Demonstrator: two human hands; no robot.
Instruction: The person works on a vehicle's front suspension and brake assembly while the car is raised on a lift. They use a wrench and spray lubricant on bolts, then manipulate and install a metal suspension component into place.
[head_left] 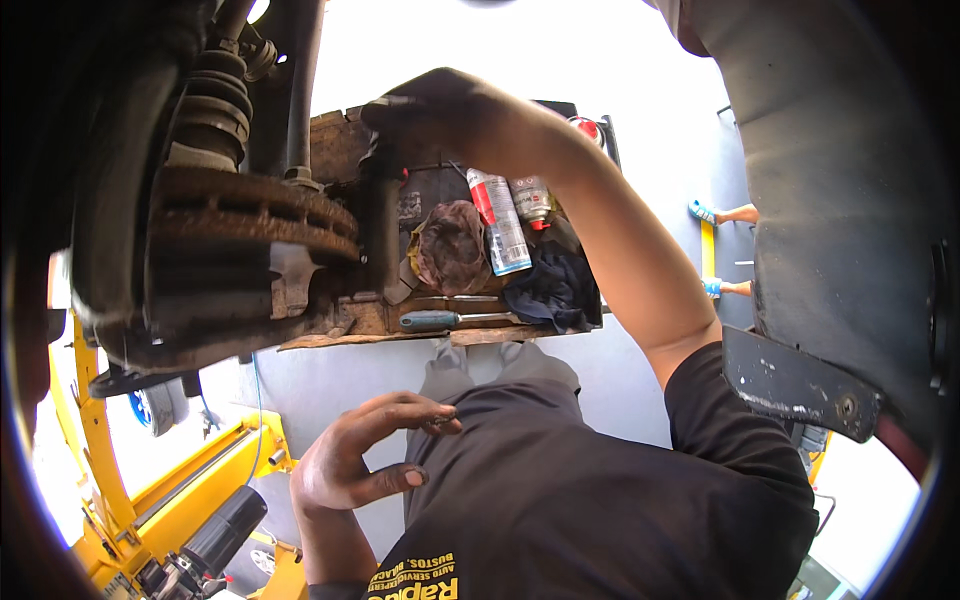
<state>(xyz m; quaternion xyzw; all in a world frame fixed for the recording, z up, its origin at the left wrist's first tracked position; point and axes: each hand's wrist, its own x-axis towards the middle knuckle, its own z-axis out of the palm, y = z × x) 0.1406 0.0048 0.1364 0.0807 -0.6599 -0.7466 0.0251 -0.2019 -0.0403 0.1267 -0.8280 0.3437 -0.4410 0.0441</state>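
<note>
My right hand (425,112) is raised beside the upper right of the rusty brake disc (255,215). Dark with grime and shadow, its fingers curl closed at a dark upright part (378,225) next to the disc. What they grip is hidden; a small shiny edge shows by the knuckles. Lower down, in front of my shirt, my left hand (370,450) hangs in the air and holds nothing. Its thumb stands well apart from the bent fingers, and the fingertips are blackened.
Below the right arm, a worn wooden tray (330,335) bears a spray can (505,235), a smaller can (532,200), a stained rag (450,250), a dark cloth (550,288) and a blue-handled screwdriver (430,320). A ribbed rubber boot (212,105) rises above the disc. Yellow lift frames (190,465) stand at left.
</note>
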